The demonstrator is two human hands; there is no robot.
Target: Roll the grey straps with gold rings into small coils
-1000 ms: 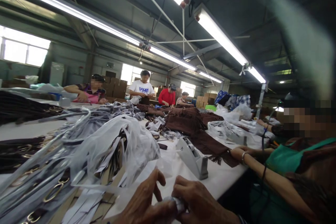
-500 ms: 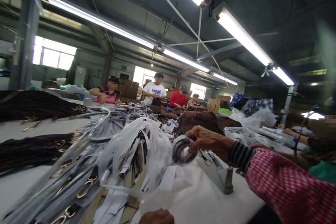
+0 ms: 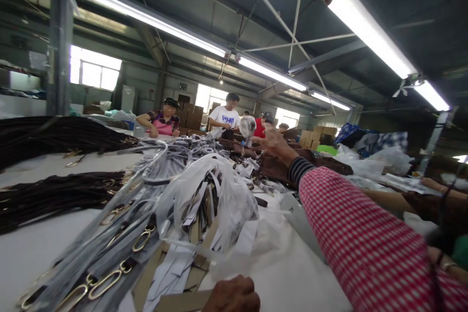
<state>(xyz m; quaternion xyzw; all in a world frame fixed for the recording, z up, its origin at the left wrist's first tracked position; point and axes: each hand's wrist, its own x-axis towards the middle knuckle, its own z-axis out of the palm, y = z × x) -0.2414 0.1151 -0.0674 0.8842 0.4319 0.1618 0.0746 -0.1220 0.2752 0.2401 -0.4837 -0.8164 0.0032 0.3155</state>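
Observation:
My right hand (image 3: 276, 145) is stretched out over the far side of the pile, its fingers apart. Just beyond its fingertips a coiled strap in clear plastic (image 3: 247, 127) is in the air, blurred and seemingly free of the hand. At the bottom edge my left hand (image 3: 234, 295) is curled closed. A tan strip (image 3: 185, 301) runs up against it, but whether the fingers grip it is hidden. Ahead of that hand lie white paper strips (image 3: 170, 273) and a crumpled clear plastic bag (image 3: 234, 200) over more strips.
Plastic-sleeved straps with gold clasps (image 3: 106, 285) spread at the left. Dark strap bundles (image 3: 62, 195) lie beyond them. Coiled wrapped straps (image 3: 197, 144) and brown fabric pieces (image 3: 321, 161) fill the table's far part. Several co-workers stand around; one arm (image 3: 387, 200) reaches in at right.
My right hand has swung forward and up from the table, its fingers opening, and the coiled strap has left it. The view has shifted right. My left hand stays low and closed.

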